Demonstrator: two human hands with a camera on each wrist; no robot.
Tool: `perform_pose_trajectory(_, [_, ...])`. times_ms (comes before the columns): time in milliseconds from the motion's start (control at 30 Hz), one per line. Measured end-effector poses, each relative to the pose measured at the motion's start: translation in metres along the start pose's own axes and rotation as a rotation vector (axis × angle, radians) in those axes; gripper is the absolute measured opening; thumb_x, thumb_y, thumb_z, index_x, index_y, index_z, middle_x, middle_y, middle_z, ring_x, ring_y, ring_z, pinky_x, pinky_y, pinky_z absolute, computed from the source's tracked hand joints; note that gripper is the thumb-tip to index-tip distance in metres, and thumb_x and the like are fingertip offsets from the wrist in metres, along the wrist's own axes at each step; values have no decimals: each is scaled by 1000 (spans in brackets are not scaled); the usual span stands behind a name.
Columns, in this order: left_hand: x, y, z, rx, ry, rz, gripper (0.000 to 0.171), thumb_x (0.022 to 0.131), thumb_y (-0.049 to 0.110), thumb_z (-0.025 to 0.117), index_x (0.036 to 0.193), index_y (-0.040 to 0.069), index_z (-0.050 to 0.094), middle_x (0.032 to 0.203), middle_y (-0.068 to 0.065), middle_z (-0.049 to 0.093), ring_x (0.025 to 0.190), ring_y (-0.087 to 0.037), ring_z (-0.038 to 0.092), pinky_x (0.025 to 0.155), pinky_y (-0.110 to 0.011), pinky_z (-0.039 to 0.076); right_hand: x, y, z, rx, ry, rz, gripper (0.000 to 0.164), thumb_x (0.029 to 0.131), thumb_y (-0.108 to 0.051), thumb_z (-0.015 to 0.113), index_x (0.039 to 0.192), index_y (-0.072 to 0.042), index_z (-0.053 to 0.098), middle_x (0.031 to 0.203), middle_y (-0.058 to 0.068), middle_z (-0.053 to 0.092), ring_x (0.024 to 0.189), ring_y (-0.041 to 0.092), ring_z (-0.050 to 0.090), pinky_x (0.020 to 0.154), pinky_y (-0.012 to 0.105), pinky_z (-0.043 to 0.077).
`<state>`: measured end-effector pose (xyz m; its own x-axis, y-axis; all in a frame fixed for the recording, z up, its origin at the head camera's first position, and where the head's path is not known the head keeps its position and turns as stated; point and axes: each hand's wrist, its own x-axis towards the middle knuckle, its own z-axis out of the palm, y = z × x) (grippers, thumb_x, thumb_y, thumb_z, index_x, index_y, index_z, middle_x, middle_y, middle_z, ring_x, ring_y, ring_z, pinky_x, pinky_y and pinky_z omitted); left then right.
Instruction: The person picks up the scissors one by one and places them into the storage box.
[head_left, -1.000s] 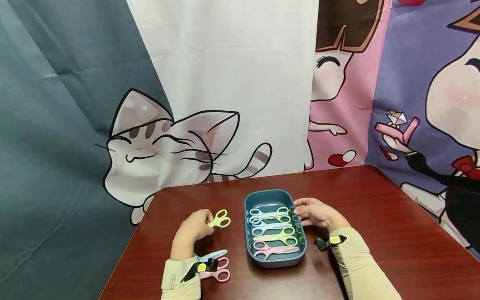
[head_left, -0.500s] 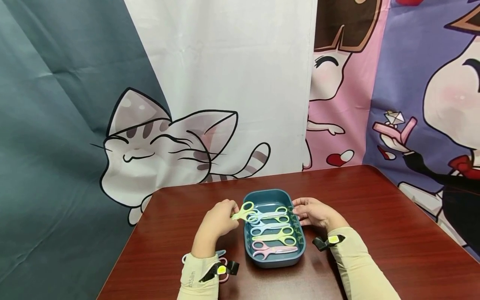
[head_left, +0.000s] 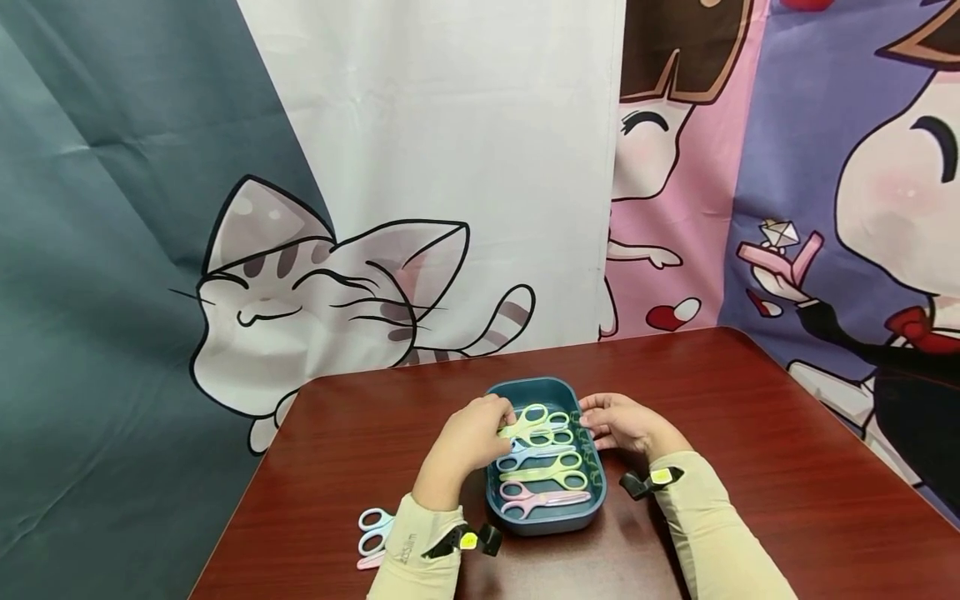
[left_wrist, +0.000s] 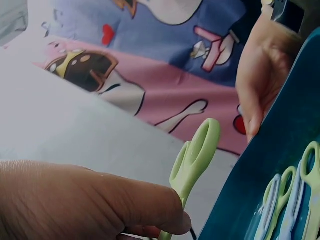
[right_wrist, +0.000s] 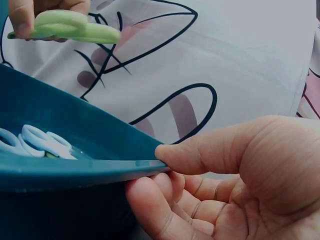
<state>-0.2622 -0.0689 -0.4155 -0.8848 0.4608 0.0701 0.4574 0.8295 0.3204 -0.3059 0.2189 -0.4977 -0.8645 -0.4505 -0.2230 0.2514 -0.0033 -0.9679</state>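
My left hand [head_left: 472, 433] pinches light green scissors [left_wrist: 186, 177] near the blade end, with the handle loops sticking out. It is over the left rim of a dark teal bin [head_left: 547, 527], and the scissors hang above the bin's inside. With thumb on the rim and fingers outside below it, my right hand [right_wrist: 215, 185] grips the bin's right side. Inside the bin lie pink scissors [head_left: 551, 499], green scissors [head_left: 536, 475] and several others, roughly side by side. The blades in my left hand are mostly hidden by the fingers.
Blue scissors [head_left: 378, 531] and something pink [head_left: 371, 562] lie on the table to the left, partly covered by my left sleeve [head_left: 416, 542]. The reddish-brown table [head_left: 360, 450] ends at a printed cloth backdrop [head_left: 480, 167].
My left hand has carried the green scissors rightward from beside the bin to above it. Blue scissor handles on the table are uncovered now. My right hand keeps its grip on the rim.
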Motion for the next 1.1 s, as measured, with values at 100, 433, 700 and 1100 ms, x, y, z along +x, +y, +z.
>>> perform_pose_trajectory(100, [6,11,-1,47,-18,25,21,81,14,78,95,19,64,89,8,54,81,-11,51,65,-29,47,1,1,0,0,-3,-3,38,100,-5,55,131,11,41,97,9,66,78,16,65,72,35,62])
perform_pose_trajectory(433, [35,33,16,114,-158,26,19,84,18,77,88,21,59,84,9,54,76,-10,50,62,-30,44,-1,2,-5,-7,0,-3,35,100,-7,57,128,9,44,96,8,67,77,15,65,71,33,62])
perform_pose_trajectory(700, [48,37,36,145,-237,2,31,87,16,76,71,19,49,66,6,35,60,-12,35,58,-31,31,-1,2,-7,-13,13,-3,39,100,-3,53,132,14,38,90,5,65,74,13,63,68,30,61])
perform_pose_trajectory(1100, [49,28,50,176,-258,-40,34,87,12,74,68,20,47,63,6,35,58,-12,33,58,-31,32,1,2,-2,-20,1,-10,37,100,-3,52,131,13,40,93,6,66,75,13,64,69,32,61])
